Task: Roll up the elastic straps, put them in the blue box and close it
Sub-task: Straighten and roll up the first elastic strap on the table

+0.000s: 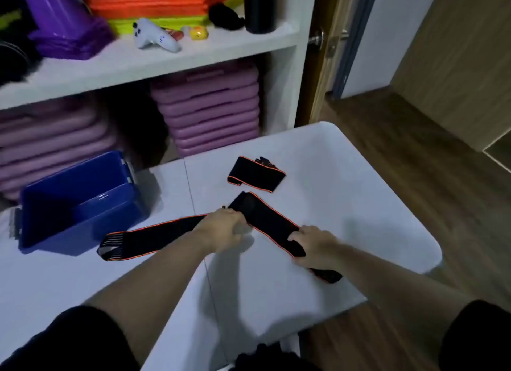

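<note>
A long black elastic strap with orange edges [154,236] lies bent across the white table [345,205]. My left hand [224,229] grips it at the bend in the middle. My right hand [315,246] presses on and holds its right part near the end. A second, folded black strap [255,174] lies a little further back. The blue box [80,205] stands open at the table's left, and I see nothing inside it. Its lid is not in view.
White shelves behind the table hold stacked purple mats [207,108], purple cones [66,19], orange and green trays [154,6], a white controller [154,36] and a black bottle [260,6]. A wooden door [323,53] and wooden floor [414,177] are to the right.
</note>
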